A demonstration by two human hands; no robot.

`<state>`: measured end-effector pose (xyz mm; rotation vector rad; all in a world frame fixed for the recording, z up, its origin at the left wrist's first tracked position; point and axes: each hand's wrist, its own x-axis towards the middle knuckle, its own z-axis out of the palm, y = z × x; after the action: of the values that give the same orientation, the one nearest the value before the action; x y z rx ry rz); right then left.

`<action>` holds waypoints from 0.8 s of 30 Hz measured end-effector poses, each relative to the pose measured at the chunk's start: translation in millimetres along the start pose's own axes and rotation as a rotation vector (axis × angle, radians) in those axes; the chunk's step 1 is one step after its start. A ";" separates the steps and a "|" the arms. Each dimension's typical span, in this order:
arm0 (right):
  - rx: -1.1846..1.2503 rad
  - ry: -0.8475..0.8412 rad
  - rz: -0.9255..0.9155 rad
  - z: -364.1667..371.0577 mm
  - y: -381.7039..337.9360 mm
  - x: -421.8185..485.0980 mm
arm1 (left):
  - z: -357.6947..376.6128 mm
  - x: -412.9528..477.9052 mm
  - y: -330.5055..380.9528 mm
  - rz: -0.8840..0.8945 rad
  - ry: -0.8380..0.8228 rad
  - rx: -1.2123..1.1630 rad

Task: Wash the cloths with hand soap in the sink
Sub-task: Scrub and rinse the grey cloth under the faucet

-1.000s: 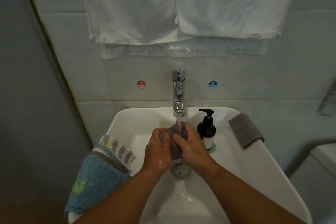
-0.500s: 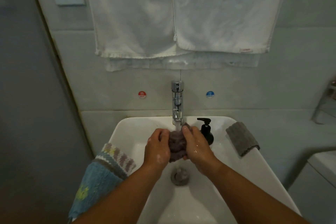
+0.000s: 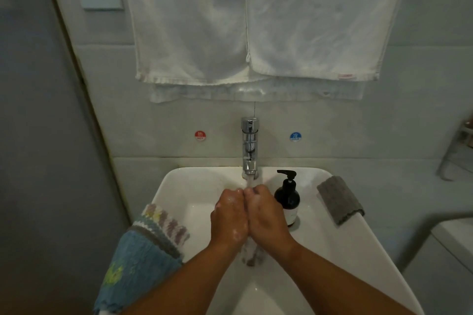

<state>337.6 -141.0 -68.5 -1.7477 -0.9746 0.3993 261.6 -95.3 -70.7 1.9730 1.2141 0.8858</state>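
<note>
left hand [image 3: 228,216] curled tight on cloth [image 3: 252,256] | right hand [image 3: 267,215] curled on it too | soap bottle [image 3: 288,198] beside right hand

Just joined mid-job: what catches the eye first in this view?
The soapy left hand and right hand squeeze a wet purplish cloth between them under the running chrome tap, over the white sink. A blue patterned towel drapes the sink's left rim; a black pump bottle and a folded grey ribbed cloth sit on its right side.
</note>
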 end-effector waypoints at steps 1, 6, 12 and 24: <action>-0.109 0.005 -0.006 3.4 1.3 2.9 | -2.0 1.1 1.3 0.075 0.000 0.166; -0.009 0.063 0.068 2.3 -7.4 1.9 | -5.8 2.2 0.8 0.026 -0.033 0.122; 0.347 0.092 0.180 -9.4 -11.2 4.4 | -10.4 -10.3 -0.3 -0.174 -0.242 -0.753; 0.224 -0.013 0.013 -12.0 -2.1 -5.2 | -0.8 -7.0 4.6 -0.052 -0.040 -0.330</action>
<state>341.5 -152.3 -62.8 -1.5513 -0.8921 0.5089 260.7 -103.2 -68.1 1.6804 1.0180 0.9494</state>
